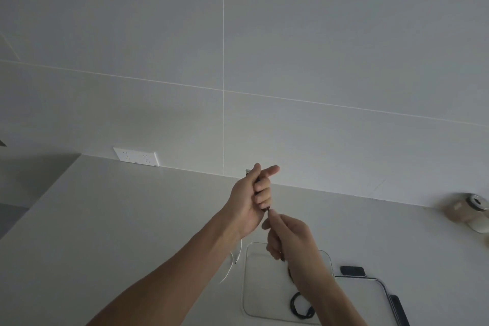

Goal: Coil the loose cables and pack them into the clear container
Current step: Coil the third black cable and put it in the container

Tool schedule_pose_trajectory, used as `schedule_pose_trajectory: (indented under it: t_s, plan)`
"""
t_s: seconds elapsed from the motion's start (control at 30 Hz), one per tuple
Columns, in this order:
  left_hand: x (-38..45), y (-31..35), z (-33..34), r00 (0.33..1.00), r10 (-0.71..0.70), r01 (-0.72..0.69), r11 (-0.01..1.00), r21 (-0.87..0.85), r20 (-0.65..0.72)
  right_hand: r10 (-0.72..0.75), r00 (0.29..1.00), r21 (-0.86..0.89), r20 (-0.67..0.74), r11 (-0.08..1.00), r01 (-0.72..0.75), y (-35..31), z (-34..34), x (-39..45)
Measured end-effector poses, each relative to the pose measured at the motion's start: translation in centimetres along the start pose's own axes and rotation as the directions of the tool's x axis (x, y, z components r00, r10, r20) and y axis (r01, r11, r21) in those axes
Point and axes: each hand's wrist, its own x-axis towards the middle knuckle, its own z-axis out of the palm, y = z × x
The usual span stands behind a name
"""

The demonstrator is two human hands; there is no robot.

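My left hand (pixel 251 201) is raised above the counter, its fingers closed around a dark cable (pixel 265 209) that barely shows between them. Just below, my right hand (pixel 287 235) pinches the same cable's end at the fingertips. Below both hands stands the clear container (pixel 248 283), open, with a coiled black cable (pixel 300 308) lying at its near right. A thin white cable (pixel 232 266) lies loose on the counter, left of the container and partly behind my left forearm.
The container's lid (pixel 370 296) lies right of it, with dark flat objects (pixel 353 270) beside it. A beige jar (pixel 472 210) lies at the far right. A white wall socket (pixel 136 156) sits at the counter's back edge.
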Motion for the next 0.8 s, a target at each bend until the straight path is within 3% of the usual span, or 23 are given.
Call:
schedule_pose_trajectory:
  t_s: [0.1, 0.17, 0.3, 0.4, 0.57, 0.7, 0.8]
  plan:
    - [0.0, -0.1, -0.5, 0.977, -0.077, 0.098, 0.990, -0.097, 0.201, 0.096, 0.989, 0.265, 0.110, 0.957, -0.122, 0.5, -1.2, 0.1]
    - [-0.3, -0.3, -0.4, 0.934, -0.133, 0.179, 0.977, -0.113, 0.332, 0.097, 0.974, 0.311, 0.207, 0.937, -0.160, 0.4, -1.5, 0.3]
    - [-0.2, 0.2, -0.3, 0.894, -0.197, 0.209, 0.978, 0.015, 0.403, -0.025, 0.992, 0.364, 0.126, 0.931, -0.022, 0.4, -1.7, 0.7]
    - [-0.2, 0.2, -0.3, 0.905, -0.226, 0.195, 0.973, 0.119, 0.360, -0.046, 0.998, 0.368, 0.046, 0.929, 0.026, 0.4, -2.0, 0.9]
    - [-0.4, -0.2, 0.0, 0.981, -0.183, 0.165, 0.962, 0.219, 0.065, -0.041, 0.999, 0.406, -0.033, 0.913, 0.051, 0.7, -2.5, 1.2]
    - [-0.1, -0.8, 0.2, 0.993, -0.103, 0.113, 0.964, 0.241, -0.056, -0.027, 0.999, 0.374, 0.028, 0.927, 0.014, 0.8, -2.8, 1.3]
    - [0.2, -1.2, 0.2, 0.991, -0.112, 0.122, 0.981, 0.150, -0.073, -0.001, 0.997, 0.341, 0.078, 0.940, -0.025, 0.7, -2.9, 1.3]
